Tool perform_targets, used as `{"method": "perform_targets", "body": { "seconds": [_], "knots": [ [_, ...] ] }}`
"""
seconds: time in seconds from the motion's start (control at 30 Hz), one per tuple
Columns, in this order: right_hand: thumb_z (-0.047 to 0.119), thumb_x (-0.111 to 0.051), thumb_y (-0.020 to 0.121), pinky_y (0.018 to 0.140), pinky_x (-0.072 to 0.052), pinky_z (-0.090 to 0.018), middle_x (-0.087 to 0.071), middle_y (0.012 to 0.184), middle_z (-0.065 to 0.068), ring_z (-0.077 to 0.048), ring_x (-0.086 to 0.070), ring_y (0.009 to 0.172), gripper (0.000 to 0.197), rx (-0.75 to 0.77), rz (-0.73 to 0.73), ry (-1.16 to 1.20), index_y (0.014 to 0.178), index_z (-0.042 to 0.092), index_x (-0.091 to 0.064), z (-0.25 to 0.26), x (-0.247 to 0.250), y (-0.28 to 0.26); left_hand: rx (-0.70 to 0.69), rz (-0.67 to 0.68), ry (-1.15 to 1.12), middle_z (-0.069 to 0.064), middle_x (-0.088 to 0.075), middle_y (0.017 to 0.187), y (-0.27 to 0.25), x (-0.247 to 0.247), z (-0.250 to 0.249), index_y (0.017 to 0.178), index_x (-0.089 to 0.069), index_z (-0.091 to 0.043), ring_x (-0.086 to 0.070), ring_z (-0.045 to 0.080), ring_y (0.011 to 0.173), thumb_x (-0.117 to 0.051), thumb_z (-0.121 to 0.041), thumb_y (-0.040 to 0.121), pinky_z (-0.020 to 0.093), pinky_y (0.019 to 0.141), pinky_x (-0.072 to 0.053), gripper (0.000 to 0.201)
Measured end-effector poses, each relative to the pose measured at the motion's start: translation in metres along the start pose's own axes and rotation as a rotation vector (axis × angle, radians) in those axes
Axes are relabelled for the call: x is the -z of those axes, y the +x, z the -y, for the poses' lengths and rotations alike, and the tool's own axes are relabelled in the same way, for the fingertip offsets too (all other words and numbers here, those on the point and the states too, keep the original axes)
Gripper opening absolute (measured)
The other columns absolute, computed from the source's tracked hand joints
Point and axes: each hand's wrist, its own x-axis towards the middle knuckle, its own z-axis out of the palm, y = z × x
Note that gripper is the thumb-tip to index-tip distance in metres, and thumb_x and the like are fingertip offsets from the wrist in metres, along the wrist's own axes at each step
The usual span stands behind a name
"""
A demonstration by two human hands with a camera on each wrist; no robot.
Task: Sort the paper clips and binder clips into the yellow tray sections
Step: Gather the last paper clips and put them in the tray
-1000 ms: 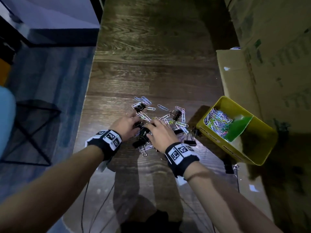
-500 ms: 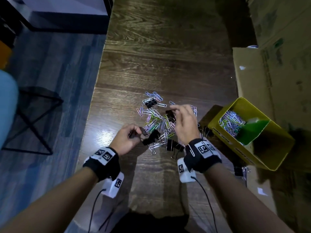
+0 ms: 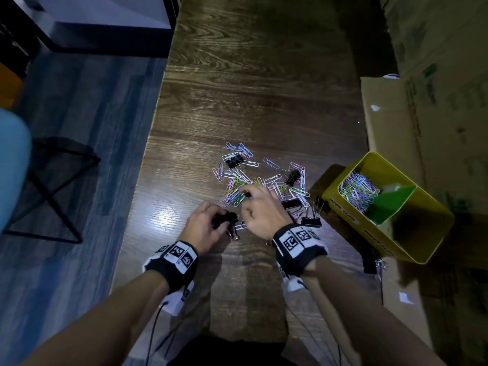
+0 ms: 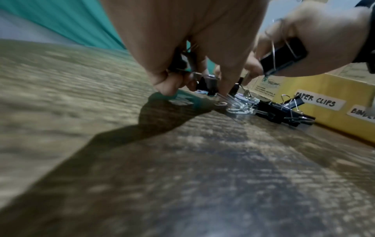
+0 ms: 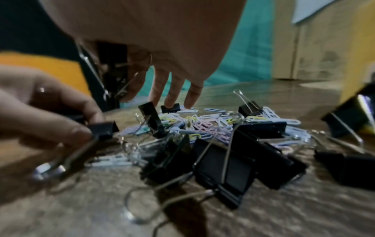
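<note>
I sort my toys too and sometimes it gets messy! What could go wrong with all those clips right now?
The left hand grips several binder clips at once, and the right hand carries one in its palm while reaching, so some might drop. Paper clips lie tangled with the black clips' wire handles, so a few may ride along into the wrong section of the yellow tray.

Clip pile [image 3: 264, 178] on table [image 3: 250, 88]; tray [image 3: 427, 249] right of pile.
</note>
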Motion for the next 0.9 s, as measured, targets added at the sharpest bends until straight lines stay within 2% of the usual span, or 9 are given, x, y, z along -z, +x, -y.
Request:
{"method": "perform_targets", "body": {
  "seconds": [0.07, 0.13, 0.33, 0.47, 0.57, 0.67, 0.73, 0.8, 0.9],
  "knots": [
    [0.020, -0.047, 0.086, 0.106, -0.023, -0.038, -0.039, 0.144, 0.002, -0.018, -0.028, 0.132, 0.025, 0.036, 0.059, -0.104, 0.083, 0.014, -0.071, 0.002, -0.003, 0.000, -0.001, -0.029, -0.020, 0.001, -0.060, 0.089, -0.009, 0.007, 0.006, 0.089, -0.066, -0.011, -0.056, 0.010, 0.081, -0.061, -0.037, 0.069, 0.013, 0.079, -0.041, 0.033],
    [0.020, -0.047, 0.086, 0.103, -0.023, -0.037, -0.041, 0.142, 0.001, -0.019, -0.030, 0.131, 0.026, 0.059, 0.075, -0.133, 0.090, 0.012, -0.071, 0.000, -0.008, 0.000, -0.058, -0.004, -0.011, -0.003, -0.058, 0.088, -0.021, 0.011, 0.009, 0.088, -0.064, -0.012, -0.053, 0.006, 0.082, -0.058, -0.039, 0.069, 0.009, 0.078, -0.037, 0.034],
    [0.014, -0.046, 0.087, 0.088, -0.034, -0.037, -0.050, 0.109, -0.009, -0.026, -0.045, 0.104, 0.023, 0.094, 0.037, -0.170, 0.090, 0.001, -0.065, -0.004, -0.024, 0.002, -0.343, 0.243, 0.204, 0.006, -0.055, 0.100, -0.050, -0.034, -0.009, 0.098, -0.058, -0.014, -0.050, 0.022, 0.093, -0.054, -0.036, 0.079, 0.034, 0.081, -0.043, 0.030],
    [0.006, -0.045, 0.086, 0.077, -0.043, -0.035, -0.045, 0.104, -0.011, -0.023, -0.048, 0.089, 0.017, 0.060, 0.016, -0.016, 0.087, -0.002, -0.060, -0.010, -0.023, -0.001, -0.433, 0.323, 0.308, 0.012, -0.053, 0.111, -0.048, -0.060, -0.030, 0.109, -0.052, -0.016, -0.047, 0.028, 0.100, -0.050, -0.041, 0.081, 0.038, 0.082, -0.049, 0.037],
    [0.003, -0.043, 0.088, 0.069, -0.041, -0.028, -0.041, 0.096, -0.006, -0.020, -0.050, 0.077, 0.012, 0.010, -0.041, 0.142, 0.088, 0.002, -0.055, -0.011, -0.014, -0.007, -0.509, 0.298, 0.272, 0.008, -0.054, 0.111, -0.044, -0.052, -0.040, 0.111, -0.051, -0.020, -0.050, 0.026, 0.100, -0.050, -0.047, 0.086, 0.038, 0.082, -0.048, 0.037],
    [0.002, -0.043, 0.087, 0.072, -0.037, -0.026, -0.044, 0.097, -0.007, -0.015, -0.048, 0.075, 0.016, 0.021, -0.133, 0.218, 0.077, 0.004, -0.056, -0.011, 0.003, -0.018, -0.567, 0.129, 0.198, 0.001, -0.061, 0.092, -0.026, -0.018, -0.038, 0.091, -0.061, -0.018, -0.056, 0.022, 0.086, -0.052, -0.038, 0.089, 0.037, 0.075, -0.044, 0.022],
    [0.008, -0.039, 0.088, 0.070, -0.032, -0.017, -0.042, 0.098, -0.003, -0.008, -0.045, 0.079, 0.020, -0.016, -0.207, 0.238, 0.076, 0.008, -0.055, -0.016, 0.015, -0.030, -0.485, -0.018, 0.199, 0.003, -0.062, 0.085, 0.005, 0.008, -0.032, 0.086, -0.062, -0.015, -0.056, 0.022, 0.080, -0.053, -0.031, 0.088, 0.039, 0.072, -0.045, 0.019],
    [0.012, -0.035, 0.084, 0.072, -0.029, -0.012, -0.042, 0.096, 0.001, -0.001, -0.041, 0.081, 0.021, -0.083, -0.264, 0.271, 0.075, 0.015, -0.053, -0.026, 0.022, -0.046, -0.308, -0.113, 0.233, 0.008, -0.061, 0.095, 0.047, 0.029, -0.032, 0.096, -0.062, -0.012, -0.057, 0.025, 0.086, -0.050, -0.034, 0.087, 0.042, 0.076, -0.049, 0.026],
    [0.013, -0.037, 0.082, 0.076, -0.033, -0.019, -0.049, 0.089, -0.002, -0.008, -0.045, 0.080, 0.025, -0.212, -0.365, 0.290, 0.072, 0.011, -0.060, -0.056, 0.019, -0.080, -0.059, -0.001, 0.383, 0.010, -0.050, 0.118, 0.105, 0.045, -0.039, 0.120, -0.053, -0.017, -0.055, 0.029, 0.101, -0.057, -0.041, 0.086, 0.043, 0.084, -0.049, 0.042]
  ]
}}
